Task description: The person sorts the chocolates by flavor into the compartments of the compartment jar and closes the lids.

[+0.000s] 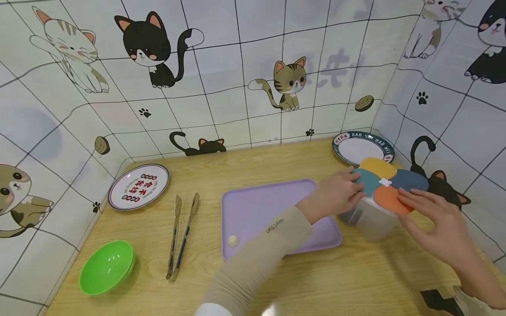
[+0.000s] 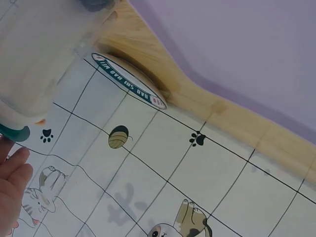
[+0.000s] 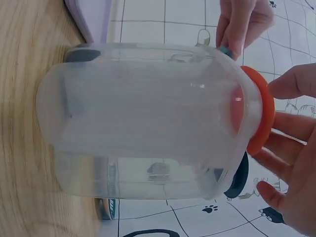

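A clear plastic storage box (image 3: 143, 108) stands at the right of the table, its four petal-like lids coloured teal (image 1: 366, 181), yellow (image 1: 377, 167), blue (image 1: 411, 181) and orange (image 1: 391, 199). My left hand (image 1: 336, 193) pinches the outer edge of the teal lid. From the other side, my right hand (image 1: 439, 224) touches the orange lid with fingers spread. In the right wrist view the thumb and fingertips lie around that lid's rim. My left forearm crosses over a lilac tray (image 1: 257, 206), which bears a small pale round piece (image 1: 233, 241) near its left corner.
Metal tongs (image 1: 182, 241) lie left of the tray, near a green bowl (image 1: 107, 267). One patterned plate (image 1: 138, 187) leans at the back left; another (image 1: 363, 147) is behind the box. Cat-printed walls (image 1: 261, 118) enclose the table at back and sides.
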Motion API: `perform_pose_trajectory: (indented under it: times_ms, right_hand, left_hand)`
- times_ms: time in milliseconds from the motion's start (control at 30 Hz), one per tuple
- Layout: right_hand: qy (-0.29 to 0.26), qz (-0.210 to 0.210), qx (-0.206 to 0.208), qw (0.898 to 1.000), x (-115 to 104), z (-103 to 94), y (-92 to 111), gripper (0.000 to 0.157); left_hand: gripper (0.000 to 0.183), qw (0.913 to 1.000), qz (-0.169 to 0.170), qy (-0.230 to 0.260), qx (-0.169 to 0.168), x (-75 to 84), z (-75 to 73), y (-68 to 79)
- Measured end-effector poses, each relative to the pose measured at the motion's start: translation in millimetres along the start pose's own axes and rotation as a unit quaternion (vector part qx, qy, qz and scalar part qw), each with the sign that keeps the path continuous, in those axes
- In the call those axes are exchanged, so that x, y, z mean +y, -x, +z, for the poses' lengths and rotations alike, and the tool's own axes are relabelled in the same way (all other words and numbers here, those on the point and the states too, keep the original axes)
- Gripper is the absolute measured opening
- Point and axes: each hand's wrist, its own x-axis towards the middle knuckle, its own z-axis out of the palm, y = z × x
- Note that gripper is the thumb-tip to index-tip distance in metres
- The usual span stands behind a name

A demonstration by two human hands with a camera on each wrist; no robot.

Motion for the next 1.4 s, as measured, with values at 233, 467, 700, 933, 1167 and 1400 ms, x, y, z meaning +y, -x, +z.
perform_pose_trajectory:
  times_ms: [233, 467, 700, 933, 1167, 1400]
  right_hand:
    - [-0.061, -0.078, -0.074, 0.992, -8, -2.5, -1, 0.050]
    - [-0.089, -0.161, -0.020, 0.983, 0, 6.4, -6, 0.036]
    - [-0.084, -0.147, 0.013, 0.985, 10, 9.7, -2, 0.038]
    - [-0.094, -0.139, 0.048, 0.985, 11, 21.6, 0, 0.041]
    - [-0.102, -0.106, 0.079, 0.986, 11, 23.5, -2, 0.032]
    - [-0.095, 0.054, 0.138, 0.984, 3, 20.8, -14, 0.025]
  left_hand:
    - [0.088, 0.9963, -0.030, -0.026, -0.077, -2.1, 1.6, 1.3]
    - [0.093, 0.9961, -0.023, 0.044, -0.072, 0.0, 11.8, 2.5]
    - [0.092, 0.9942, -0.011, 0.089, -0.059, 0.8, 21.3, -0.1]
    - [0.085, 0.9863, -0.018, 0.159, -0.040, -2.6, 26.7, 1.8]
    - [0.074, 0.9753, -0.021, 0.219, -0.022, -3.3, 26.2, 4.0]
    - [0.077, 0.9705, -0.025, 0.240, -0.002, -4.6, 28.7, 4.2]
